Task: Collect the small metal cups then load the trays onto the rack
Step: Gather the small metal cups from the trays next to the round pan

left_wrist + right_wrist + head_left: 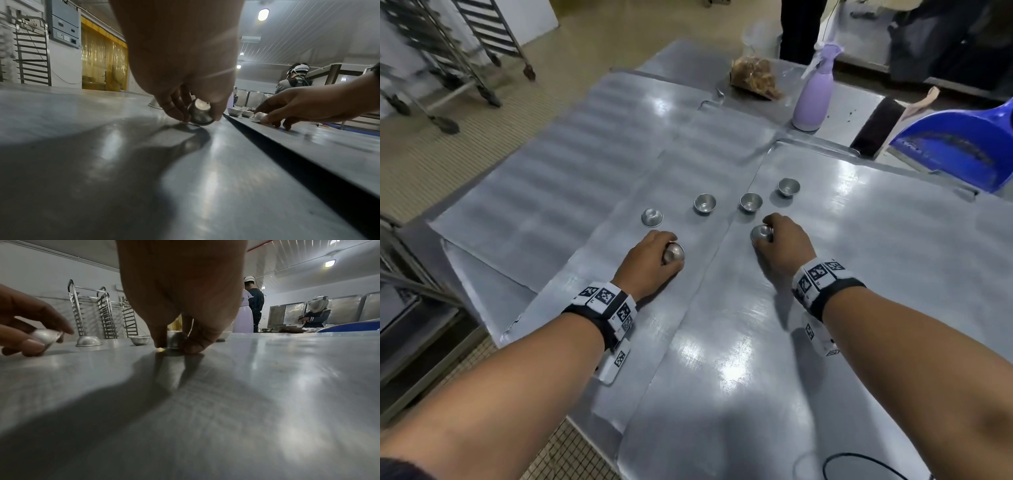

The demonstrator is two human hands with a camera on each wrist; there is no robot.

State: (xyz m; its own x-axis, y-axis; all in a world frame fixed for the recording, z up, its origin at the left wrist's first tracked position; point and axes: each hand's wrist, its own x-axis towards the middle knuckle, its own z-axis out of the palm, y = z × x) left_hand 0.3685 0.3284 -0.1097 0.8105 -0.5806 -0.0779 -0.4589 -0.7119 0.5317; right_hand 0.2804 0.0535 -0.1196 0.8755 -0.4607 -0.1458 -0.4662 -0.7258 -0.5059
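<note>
Several small metal cups lie on flat metal trays (859, 274). My left hand (654, 253) pinches one upturned cup (674, 253), tilted just above the left tray (102, 162); the same cup (200, 113) shows between thumb and fingers in the left wrist view. My right hand (780, 243) grips another cup (761, 233) that still sits on the right tray (267, 386); this cup (174, 339) is half hidden by my fingers. Loose cups remain beyond: one upside down (652, 217), and three upright (704, 204), (751, 202), (788, 187).
A lilac spray bottle (813, 92), a bag of brown stuff (755, 78) and a blue dustpan (962, 144) stand at the table's far side. Wheeled tray racks (465, 51) stand on the floor at the far left. Other people work beyond the table.
</note>
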